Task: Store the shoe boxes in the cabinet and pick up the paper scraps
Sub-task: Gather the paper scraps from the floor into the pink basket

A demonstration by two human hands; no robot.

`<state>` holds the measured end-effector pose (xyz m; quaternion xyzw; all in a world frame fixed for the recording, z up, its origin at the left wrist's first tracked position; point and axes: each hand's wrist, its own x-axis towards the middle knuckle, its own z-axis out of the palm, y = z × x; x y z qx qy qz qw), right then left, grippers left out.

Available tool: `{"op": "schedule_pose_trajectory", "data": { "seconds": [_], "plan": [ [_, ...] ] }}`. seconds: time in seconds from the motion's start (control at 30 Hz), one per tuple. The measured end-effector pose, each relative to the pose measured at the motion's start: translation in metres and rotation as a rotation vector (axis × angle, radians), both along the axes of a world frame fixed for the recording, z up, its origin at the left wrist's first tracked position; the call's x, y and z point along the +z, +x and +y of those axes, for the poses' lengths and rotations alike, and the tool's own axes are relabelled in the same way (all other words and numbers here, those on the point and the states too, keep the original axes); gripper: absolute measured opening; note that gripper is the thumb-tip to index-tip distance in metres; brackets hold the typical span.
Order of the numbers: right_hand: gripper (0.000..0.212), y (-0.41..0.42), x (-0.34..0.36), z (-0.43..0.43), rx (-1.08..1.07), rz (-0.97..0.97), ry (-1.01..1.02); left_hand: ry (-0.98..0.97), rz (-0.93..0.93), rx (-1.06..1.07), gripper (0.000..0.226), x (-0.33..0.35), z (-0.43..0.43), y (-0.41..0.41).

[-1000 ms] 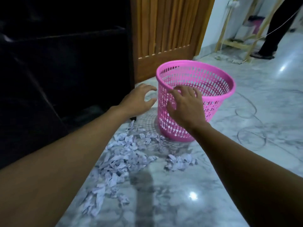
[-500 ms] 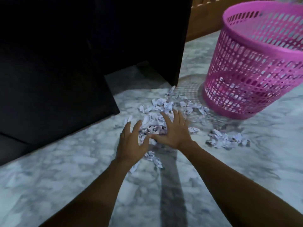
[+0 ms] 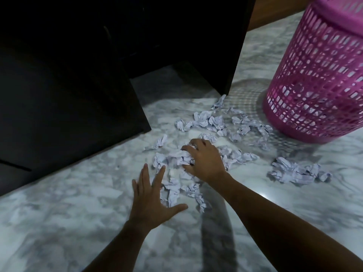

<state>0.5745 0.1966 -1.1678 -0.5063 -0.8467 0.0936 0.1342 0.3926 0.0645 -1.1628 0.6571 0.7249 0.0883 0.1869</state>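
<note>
Right hand (image 3: 204, 163) has now curled its fingers around crumpled white paper scraps (image 3: 214, 122) on the grey marble floor (image 3: 59, 222), left hand (image 3: 151, 201) flat, fingers spread wide.

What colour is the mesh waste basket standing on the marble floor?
Pink. The head view shows the waste basket clearly, at upper right.

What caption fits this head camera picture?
Right hand grabs crumpled paper scraps off the marble floor beside a pink basket.

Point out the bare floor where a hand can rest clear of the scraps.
Free: marble left of the left hand, along the dark cabinet. Crowded: paper scraps between the right hand and the pink basket.
</note>
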Motion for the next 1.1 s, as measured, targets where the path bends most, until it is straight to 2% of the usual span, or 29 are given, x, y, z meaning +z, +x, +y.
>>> {"op": "schedule_pose_trajectory", "data": {
  "seconds": [0.1, 0.2, 0.3, 0.4, 0.53, 0.7, 0.83, 1.0, 1.07, 1.1],
  "plan": [
    [0.061, -0.005, -0.001, 0.002, 0.011, 0.071, -0.067, 0.014, -0.024, 0.027, 0.133, -0.005, 0.005, 0.0],
    [0.051, -0.007, -0.002, 0.005, -0.003, 0.112, -0.035, 0.027, -0.045, 0.045, 0.134, -0.007, 0.011, 0.001],
    [0.046, -0.008, 0.004, 0.008, -0.052, 0.182, -0.1, 0.023, -0.095, 0.061, 0.136, -0.003, 0.021, 0.004],
    [0.037, -0.004, 0.018, 0.008, -0.147, 0.337, -0.159, 0.033, -0.123, 0.088, 0.143, 0.002, 0.037, 0.006],
    [0.011, 0.004, 0.051, 0.004, -0.241, 0.582, -0.2, 0.024, -0.061, 0.01, 0.149, 0.011, 0.063, 0.007],
    [0.012, 0.01, 0.075, -0.002, -0.355, 0.754, -0.149, 0.012, -0.024, -0.096, 0.143, 0.013, 0.085, 0.018],
    [0.009, 0.019, 0.081, -0.011, -0.383, 0.778, -0.13, 0.041, 0.042, -0.105, 0.116, 0.004, 0.089, 0.032],
    [0.01, 0.037, 0.077, -0.013, -0.423, 0.788, -0.116, 0.425, 0.051, -0.11, 0.051, -0.019, 0.088, 0.041],
    [0.008, 0.042, 0.079, -0.014, -0.442, 0.813, -0.12, 0.468, 0.051, -0.095, 0.028, -0.022, 0.085, 0.045],
    [0.007, 0.045, 0.08, -0.015, -0.447, 0.827, -0.125, 0.476, 0.043, -0.102, 0.024, -0.023, 0.084, 0.047]
  ]
}}
